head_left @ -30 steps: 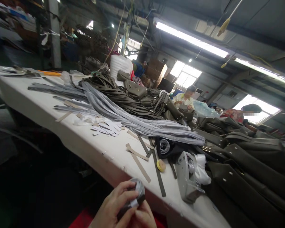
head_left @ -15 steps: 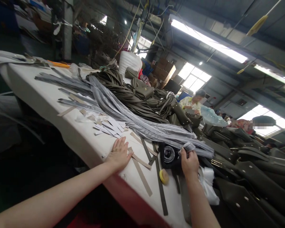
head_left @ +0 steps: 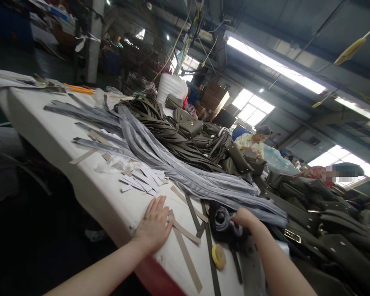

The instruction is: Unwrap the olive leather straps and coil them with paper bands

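Observation:
My left hand (head_left: 154, 226) lies flat on the white table (head_left: 111, 193), fingers extended, beside tan strips (head_left: 186, 261) and a heap of white paper slips (head_left: 143, 179). On the right, my right hand (head_left: 242, 218) is closed at a black bundle (head_left: 216, 234) with a grey roll (head_left: 222, 217) in it; what its fingers grip is too hidden to make out. A yellow-edged tape roll (head_left: 218, 257) is on the table just below the bundle. Dark strips (head_left: 210, 255) run past it.
Long grey wrapped strips (head_left: 172, 160) cross the table, with dark straps (head_left: 175, 139) behind. Dark olive bags (head_left: 336, 246) are piled at the right. One person (head_left: 251, 142) is behind the pile, another at far right. An orange tool (head_left: 78, 89) sits far left.
My right hand has gone from holding up a light grey roll to reaching in at the black bundle. My left hand stays flat on the table. The view has shifted slightly.

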`<state>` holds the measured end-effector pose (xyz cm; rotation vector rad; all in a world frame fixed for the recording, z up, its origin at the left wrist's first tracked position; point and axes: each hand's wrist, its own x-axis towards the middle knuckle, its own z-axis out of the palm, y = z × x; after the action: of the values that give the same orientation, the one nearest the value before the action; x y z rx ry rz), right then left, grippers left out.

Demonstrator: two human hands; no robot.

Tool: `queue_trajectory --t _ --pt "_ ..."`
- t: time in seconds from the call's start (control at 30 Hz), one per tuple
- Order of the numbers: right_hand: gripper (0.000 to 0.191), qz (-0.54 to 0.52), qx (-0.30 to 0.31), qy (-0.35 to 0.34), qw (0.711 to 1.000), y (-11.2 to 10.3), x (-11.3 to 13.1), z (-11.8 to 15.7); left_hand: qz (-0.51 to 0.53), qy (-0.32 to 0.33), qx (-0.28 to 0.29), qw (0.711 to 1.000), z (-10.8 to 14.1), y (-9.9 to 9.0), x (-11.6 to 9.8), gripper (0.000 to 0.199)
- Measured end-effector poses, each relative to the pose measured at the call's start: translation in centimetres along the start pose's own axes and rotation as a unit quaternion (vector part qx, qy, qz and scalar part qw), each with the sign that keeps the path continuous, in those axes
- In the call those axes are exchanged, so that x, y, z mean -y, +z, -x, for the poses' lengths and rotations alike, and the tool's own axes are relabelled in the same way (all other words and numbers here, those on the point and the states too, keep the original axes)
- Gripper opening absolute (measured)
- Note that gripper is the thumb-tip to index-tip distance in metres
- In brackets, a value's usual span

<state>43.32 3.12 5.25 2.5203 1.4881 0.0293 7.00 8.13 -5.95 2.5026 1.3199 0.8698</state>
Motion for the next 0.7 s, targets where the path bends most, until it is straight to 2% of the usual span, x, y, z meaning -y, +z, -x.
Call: queue_trajectory --t 0.07,0.13,0.27,0.47,0.63,0.7 --pt "0.037 0.033 -0.014 0.027 0.999 -1.6 -0.2 -1.2 0.006 0.002 -0.004 1.0 -0.1 -0.1 0.0 0.036" --pt "0.038 0.055 -0.041 0.027 0.997 -2.6 0.0 -2.1 0.006 0.002 -0.004 1.0 -0.2 -0.2 0.1 0.034" --pt "0.038 0.089 -0.063 0.002 0.994 -2.2 1.1 -2.4 0.009 -0.012 0.022 1.0 -0.2 -0.3 0.1 0.037" --pt "0.02 0.122 -0.108 -0.035 0.986 -1.2 1.7 -0.1 0.024 -0.032 0.053 0.998 0.0 -0.6 -0.1 0.039" --pt "0.017 0.116 -0.144 -0.064 0.981 -2.4 -0.1 2.4 0.04 -0.037 0.066 0.996 0.3 -1.3 -0.4 0.042" --pt "0.018 0.107 -0.183 -0.074 0.974 -3.2 -0.2 3.9 0.048 -0.038 0.068 0.996 0.5 -1.7 -0.5 0.043"
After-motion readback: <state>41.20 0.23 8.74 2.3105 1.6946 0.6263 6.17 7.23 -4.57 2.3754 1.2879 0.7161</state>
